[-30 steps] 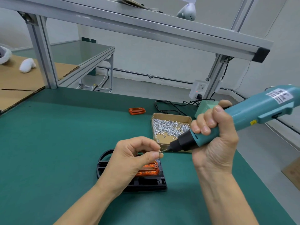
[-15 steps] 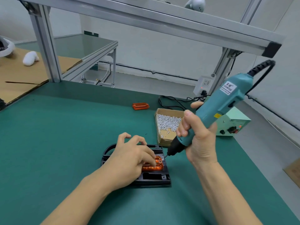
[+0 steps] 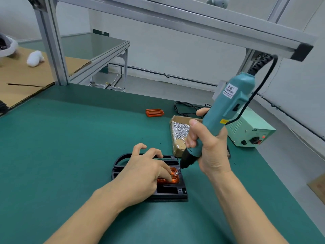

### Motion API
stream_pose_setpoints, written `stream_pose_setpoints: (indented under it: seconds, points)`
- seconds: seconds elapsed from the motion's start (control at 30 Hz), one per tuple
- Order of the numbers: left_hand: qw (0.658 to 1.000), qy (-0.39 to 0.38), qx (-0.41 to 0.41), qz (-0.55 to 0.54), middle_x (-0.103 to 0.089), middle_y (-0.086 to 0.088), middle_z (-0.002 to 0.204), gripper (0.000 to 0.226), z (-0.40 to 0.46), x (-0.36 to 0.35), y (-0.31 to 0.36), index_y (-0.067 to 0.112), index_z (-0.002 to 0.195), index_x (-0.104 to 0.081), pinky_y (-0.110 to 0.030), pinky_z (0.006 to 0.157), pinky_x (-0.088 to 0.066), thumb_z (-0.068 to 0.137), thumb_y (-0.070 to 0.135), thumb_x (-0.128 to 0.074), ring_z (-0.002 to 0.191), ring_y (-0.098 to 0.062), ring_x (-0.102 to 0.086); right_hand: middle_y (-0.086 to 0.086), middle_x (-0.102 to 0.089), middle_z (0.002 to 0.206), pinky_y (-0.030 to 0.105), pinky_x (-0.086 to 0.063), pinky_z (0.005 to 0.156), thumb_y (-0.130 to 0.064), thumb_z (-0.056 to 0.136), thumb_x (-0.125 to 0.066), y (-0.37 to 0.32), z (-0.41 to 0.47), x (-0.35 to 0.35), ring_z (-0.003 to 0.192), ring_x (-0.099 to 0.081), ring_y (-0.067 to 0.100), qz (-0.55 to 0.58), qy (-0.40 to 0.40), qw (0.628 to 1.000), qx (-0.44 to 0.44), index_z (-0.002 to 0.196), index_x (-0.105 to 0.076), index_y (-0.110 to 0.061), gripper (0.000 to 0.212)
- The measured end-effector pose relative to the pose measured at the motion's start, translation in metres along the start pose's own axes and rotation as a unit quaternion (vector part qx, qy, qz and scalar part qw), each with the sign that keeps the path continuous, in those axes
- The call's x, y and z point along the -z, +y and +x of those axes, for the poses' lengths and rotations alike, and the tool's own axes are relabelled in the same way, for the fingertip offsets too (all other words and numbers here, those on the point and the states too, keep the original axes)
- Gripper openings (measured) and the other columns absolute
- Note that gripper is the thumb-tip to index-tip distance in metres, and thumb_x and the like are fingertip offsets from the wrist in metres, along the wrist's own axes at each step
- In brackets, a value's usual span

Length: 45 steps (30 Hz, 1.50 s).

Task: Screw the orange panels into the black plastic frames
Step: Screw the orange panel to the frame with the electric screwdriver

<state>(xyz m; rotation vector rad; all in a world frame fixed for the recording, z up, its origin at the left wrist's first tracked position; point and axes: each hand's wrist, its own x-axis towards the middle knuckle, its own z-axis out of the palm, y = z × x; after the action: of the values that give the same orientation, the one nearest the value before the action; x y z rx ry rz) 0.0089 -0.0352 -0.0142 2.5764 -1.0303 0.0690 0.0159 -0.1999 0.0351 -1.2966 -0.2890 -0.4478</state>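
Left hand (image 3: pixel 146 171) pressing orange panel (image 3: pixel 173 178) into black plastic frame (image 3: pixel 168 192), fingers fairly straight. Right hand (image 3: pixel 209 148) wrapped around electric screwdriver (image 3: pixel 223 113). Probably light, rigid, slippery plastic; best pinned flat beside the screw (image 3: pixel 176 173).

right hand (image 3: pixel 209 152) swung electric screwdriver (image 3: pixel 219 117) from near-level to steeply upright, bit lowered onto corner of orange panel (image 3: pixel 174 176), left hand (image 3: pixel 146 171) dropped from the bit tip onto panel and black frame (image 3: pixel 168 192), fingers pressing

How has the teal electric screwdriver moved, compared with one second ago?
Yes. The teal electric screwdriver swung upright, and its tip came down from above the cardboard screw box to the orange panel.
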Motion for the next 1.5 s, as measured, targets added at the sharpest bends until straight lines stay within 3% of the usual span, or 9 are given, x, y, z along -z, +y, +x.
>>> stream_pose_setpoints:
  seconds: [0.27, 0.43, 0.57, 0.87, 1.0, 1.2, 1.37, 1.5]
  points:
    - [1.000, -0.014, 0.010, -0.007, -0.053, 0.035, 0.125, 0.055, 0.002, -0.002, -0.001, 0.045, 0.115, -0.063, -0.028, 0.104, 0.008, 0.085, 0.003, -0.045, 0.127, 0.003, -0.020, -0.003, -0.045, 0.045, 0.022, -0.037, 0.047, -0.015, 0.075, -0.063, 0.003, 0.008, -0.007, 0.036, -0.037, 0.015, -0.027, -0.143, 0.989, -0.021, 0.089, -0.061, -0.029, 0.020]
    - [1.000, -0.011, 0.012, -0.016, -0.053, 0.035, 0.124, 0.051, 0.002, -0.003, -0.001, 0.046, 0.113, -0.064, -0.030, 0.104, 0.006, 0.088, 0.005, -0.046, 0.126, 0.002, -0.024, -0.005, -0.041, 0.046, 0.023, -0.039, 0.045, -0.004, 0.080, -0.056, 0.004, 0.005, 0.000, 0.038, -0.036, 0.013, 0.006, -0.062, 0.998, -0.029, 0.102, -0.051, -0.017, 0.026]
    - [1.000, -0.008, 0.011, -0.019, -0.054, 0.036, 0.123, 0.048, 0.003, -0.003, -0.001, 0.045, 0.112, -0.065, -0.031, 0.106, 0.004, 0.090, 0.007, -0.046, 0.125, 0.002, -0.026, -0.004, -0.042, 0.047, 0.022, -0.040, 0.046, -0.004, 0.081, -0.056, 0.004, 0.002, 0.003, 0.039, -0.038, 0.013, 0.024, -0.036, 0.999, -0.031, 0.100, -0.044, -0.017, 0.026]
    - [1.000, -0.008, 0.012, -0.023, -0.054, 0.037, 0.122, 0.046, 0.002, -0.004, -0.001, 0.044, 0.111, -0.065, -0.031, 0.106, 0.000, 0.091, 0.009, -0.044, 0.123, 0.003, -0.026, -0.004, -0.041, 0.048, 0.023, -0.039, 0.047, -0.004, 0.077, -0.062, 0.004, 0.001, 0.002, 0.038, -0.035, 0.014, 0.017, -0.074, 0.997, -0.017, 0.089, -0.044, -0.018, 0.026]
    - [0.999, 0.008, 0.013, -0.032, -0.056, 0.039, 0.116, 0.042, 0.002, -0.004, 0.000, 0.044, 0.108, -0.068, -0.022, 0.093, -0.010, 0.093, 0.011, -0.047, 0.115, 0.003, -0.028, -0.004, -0.042, 0.048, 0.025, -0.039, 0.047, -0.012, 0.072, -0.063, 0.004, 0.001, 0.000, 0.037, -0.035, 0.014, 0.012, -0.131, 0.991, -0.009, 0.086, -0.051, -0.025, 0.022]
    - [0.999, 0.003, 0.023, -0.040, -0.056, 0.040, 0.114, 0.041, 0.002, -0.006, -0.001, 0.045, 0.108, -0.068, -0.021, 0.089, -0.013, 0.093, 0.013, -0.048, 0.112, 0.004, -0.027, -0.004, -0.046, 0.046, 0.025, -0.040, 0.050, -0.008, 0.075, -0.062, 0.006, 0.002, -0.002, 0.037, -0.040, 0.013, -0.018, -0.155, 0.988, -0.008, 0.095, -0.045, -0.016, 0.028]
    - [0.999, 0.005, 0.027, -0.045, -0.055, 0.041, 0.113, 0.041, 0.002, -0.007, -0.003, 0.046, 0.107, -0.067, -0.019, 0.089, -0.012, 0.093, 0.013, -0.047, 0.113, 0.004, -0.025, -0.002, -0.045, 0.049, 0.024, -0.040, 0.050, -0.009, 0.075, -0.064, 0.006, 0.002, 0.000, 0.037, -0.040, 0.013, -0.009, -0.155, 0.988, -0.012, 0.090, -0.054, -0.027, 0.025]
    - [0.998, 0.009, 0.028, -0.056, -0.056, 0.041, 0.111, 0.040, 0.002, -0.008, -0.002, 0.045, 0.105, -0.069, -0.018, 0.087, -0.012, 0.093, 0.013, -0.048, 0.111, 0.008, -0.024, -0.001, -0.047, 0.048, 0.024, -0.042, 0.050, -0.010, 0.077, -0.066, 0.005, 0.002, -0.001, 0.038, -0.041, 0.014, -0.012, -0.165, 0.986, -0.024, 0.092, -0.055, -0.024, 0.024]
